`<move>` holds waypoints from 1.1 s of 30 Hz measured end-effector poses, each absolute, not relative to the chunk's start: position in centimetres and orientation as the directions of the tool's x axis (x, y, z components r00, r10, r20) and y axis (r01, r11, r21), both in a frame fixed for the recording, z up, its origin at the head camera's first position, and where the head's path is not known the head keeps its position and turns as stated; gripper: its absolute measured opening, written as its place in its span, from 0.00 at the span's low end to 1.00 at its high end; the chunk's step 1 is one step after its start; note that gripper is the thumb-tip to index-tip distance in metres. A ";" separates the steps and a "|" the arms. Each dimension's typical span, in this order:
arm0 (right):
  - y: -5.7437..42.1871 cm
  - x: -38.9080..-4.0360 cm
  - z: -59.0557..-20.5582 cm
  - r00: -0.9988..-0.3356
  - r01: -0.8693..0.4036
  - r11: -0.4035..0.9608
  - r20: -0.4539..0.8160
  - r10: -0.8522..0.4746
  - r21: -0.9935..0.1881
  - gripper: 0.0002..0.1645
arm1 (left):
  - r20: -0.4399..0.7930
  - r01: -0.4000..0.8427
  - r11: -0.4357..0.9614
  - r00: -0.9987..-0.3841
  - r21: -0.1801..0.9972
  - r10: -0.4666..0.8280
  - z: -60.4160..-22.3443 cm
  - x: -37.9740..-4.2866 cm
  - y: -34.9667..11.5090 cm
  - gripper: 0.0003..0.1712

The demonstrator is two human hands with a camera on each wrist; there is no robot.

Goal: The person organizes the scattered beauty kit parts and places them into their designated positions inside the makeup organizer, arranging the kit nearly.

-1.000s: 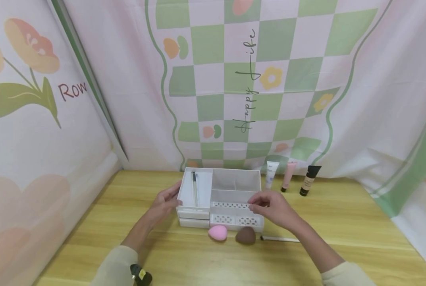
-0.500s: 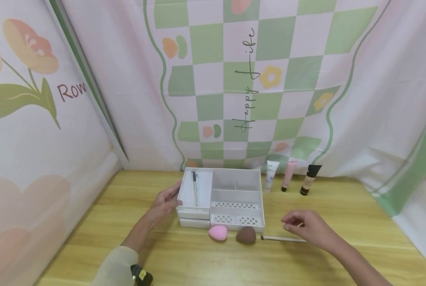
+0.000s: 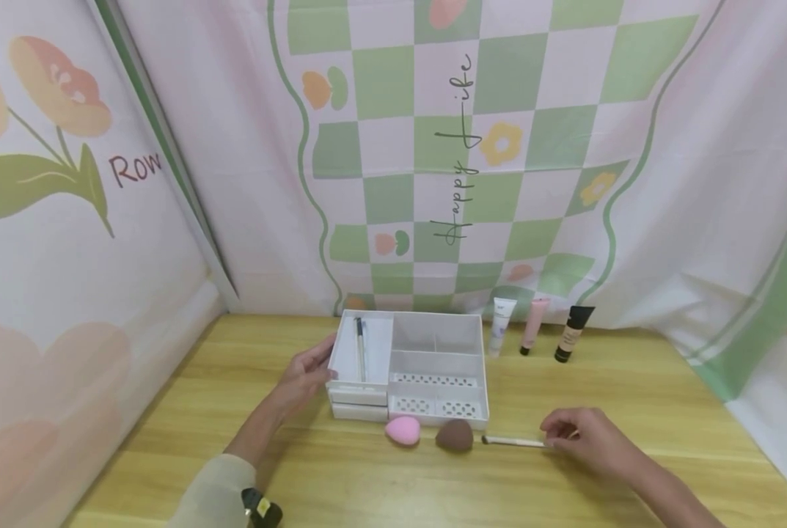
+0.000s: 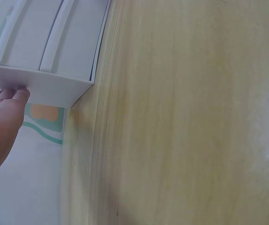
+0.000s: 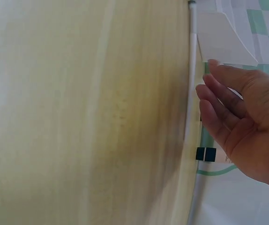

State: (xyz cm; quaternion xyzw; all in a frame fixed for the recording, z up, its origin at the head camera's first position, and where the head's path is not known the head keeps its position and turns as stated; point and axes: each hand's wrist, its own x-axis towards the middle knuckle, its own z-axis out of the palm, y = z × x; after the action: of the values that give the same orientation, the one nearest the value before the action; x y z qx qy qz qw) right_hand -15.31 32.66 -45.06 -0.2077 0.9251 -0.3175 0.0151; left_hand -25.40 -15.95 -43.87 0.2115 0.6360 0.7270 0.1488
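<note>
Clock: head view, organizer at centre, twelve toward the patterned curtain (image 3: 446,154).
Organizer: white, compartmented (image 3: 436,362), upright on the wooden table (image 3: 340,477); two front drawers (image 3: 359,412) at its seven-o'clock corner.
Slender sticks: two (image 3: 361,352), side by side in the organizer's tray at ten o'clock, one dark-ended.
Left hand: at nine o'clock (image 3: 304,378), fingers extended and laid against the organizer's outer side wall; steadying contact only, a flat touch rather than a pinch.
Right hand: just short of four o'clock (image 3: 584,440), fingers loosely curved, thumb spaced from them; poised at the brush's three-o'clock end, contact with it impossible to tell.
Brush: slim, pale-handled (image 3: 515,441), flat on the table at four o'clock; bristle tip toward nine, far end hidden by the right hand.
Brown sponge: at five o'clock (image 3: 455,435), between the brush's tip and the pink sponge, just beside that tip.
Pink sponge: at six o'clock (image 3: 403,431); both sponges stood in the way along the organizer's front.
Tubes: white (image 3: 502,323), pink (image 3: 535,326) and black-and-beige (image 3: 571,336), in a row between two and three o'clock, well apart from the right hand.
</note>
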 end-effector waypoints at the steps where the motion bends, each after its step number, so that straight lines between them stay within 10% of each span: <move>1: 32.6 -15.3 -45.3 -0.912 -0.375 0.711 0.099 -0.399 -0.595 0.09 | 0.118 0.053 -0.147 -0.866 0.988 0.486 -43.9 -25.4 -15.9 0.46; 33: 32.7 -16.3 -47.5 -0.884 -0.430 0.676 0.130 -0.448 -0.598 0.04 | 0.123 0.073 -0.122 -0.864 0.990 0.489 -43.9 -25.4 -16.0 0.45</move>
State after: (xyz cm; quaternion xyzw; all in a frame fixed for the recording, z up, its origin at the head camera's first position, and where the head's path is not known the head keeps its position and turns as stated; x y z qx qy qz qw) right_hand -16.32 32.69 -47.54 -0.2400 0.9153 -0.3231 0.0138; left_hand -25.40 -15.98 -43.94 0.2171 0.6466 0.7167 0.1452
